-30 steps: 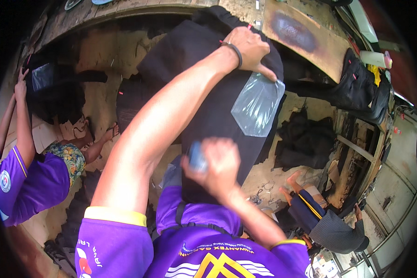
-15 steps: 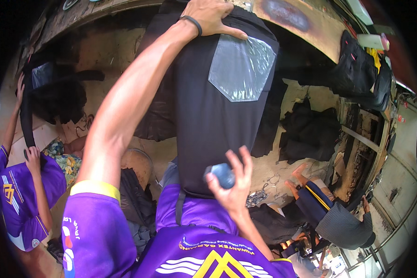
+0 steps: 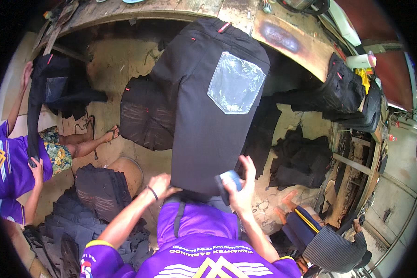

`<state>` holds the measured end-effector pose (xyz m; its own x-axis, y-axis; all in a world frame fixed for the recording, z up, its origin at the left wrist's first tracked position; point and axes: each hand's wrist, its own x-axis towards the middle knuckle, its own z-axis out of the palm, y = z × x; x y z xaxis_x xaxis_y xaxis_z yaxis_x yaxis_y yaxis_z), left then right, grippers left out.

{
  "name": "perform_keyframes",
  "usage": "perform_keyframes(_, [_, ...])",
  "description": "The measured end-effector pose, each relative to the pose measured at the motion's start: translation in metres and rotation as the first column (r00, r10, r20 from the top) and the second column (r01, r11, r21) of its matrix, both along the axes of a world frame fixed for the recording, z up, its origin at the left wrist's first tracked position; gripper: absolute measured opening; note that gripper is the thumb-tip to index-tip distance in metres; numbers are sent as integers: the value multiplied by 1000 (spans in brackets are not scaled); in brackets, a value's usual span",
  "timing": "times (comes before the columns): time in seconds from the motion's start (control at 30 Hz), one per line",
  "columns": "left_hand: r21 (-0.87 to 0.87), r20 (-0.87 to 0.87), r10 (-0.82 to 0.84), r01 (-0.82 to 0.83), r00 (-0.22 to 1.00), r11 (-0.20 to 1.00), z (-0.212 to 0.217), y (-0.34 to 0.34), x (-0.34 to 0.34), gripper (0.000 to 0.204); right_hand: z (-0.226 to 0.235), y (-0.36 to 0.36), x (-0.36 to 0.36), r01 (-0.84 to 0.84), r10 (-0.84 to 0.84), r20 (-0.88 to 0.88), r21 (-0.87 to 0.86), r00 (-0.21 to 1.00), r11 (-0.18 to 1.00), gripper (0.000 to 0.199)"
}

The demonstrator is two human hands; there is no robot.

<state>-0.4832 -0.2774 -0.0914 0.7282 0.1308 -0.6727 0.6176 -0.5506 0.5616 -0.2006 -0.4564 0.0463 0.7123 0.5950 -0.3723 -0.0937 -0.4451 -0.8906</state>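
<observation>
Black trousers [image 3: 211,148] lie lengthwise in front of me, the waistband over the table edge and one leg reaching down to my lap. On the upper leg is a shiny grey pocket-shaped sheet [image 3: 238,83] with whitish marks. My left hand [image 3: 159,186] is closed at the lower left corner of the leg and pinches the cloth edge. Beside the lower right edge, my right hand [image 3: 242,190] grips a small dark block [image 3: 229,181] with a shiny bluish face. Its forefinger side is raised and the block seems just off or barely at the cloth.
A wooden table [image 3: 185,11] runs along the far side, with a scorched board [image 3: 285,39]. Dark garments [image 3: 306,157] lie right, and a dark cloth pile [image 3: 74,222] left. One person [image 3: 18,171] works on trousers at left; another [image 3: 338,245] sits at right.
My left hand has come down from the waistband to the lower leg edge. My right hand, still holding the block, has shifted slightly right and down. The waistband is now uncovered.
</observation>
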Motion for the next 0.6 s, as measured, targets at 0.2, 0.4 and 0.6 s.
perform_keyframes(0.2, [407, 656, 238, -601, 716, 688, 58, 117, 81, 28, -15, 28, 57, 213, -226, -264, -80, 937, 974, 95])
perform_keyframes(0.4, [460, 869, -308, -404, 387, 791, 109, 131, 351, 47, -15, 68, 92, 124, -131, -369, -42, 920, 991, 86])
perform_keyframes(0.6, [606, 362, -376, 91, 853, 790, 102, 152, 424, 87, -20, 87, 114, 145, -156, -183, -68, 971, 987, 90])
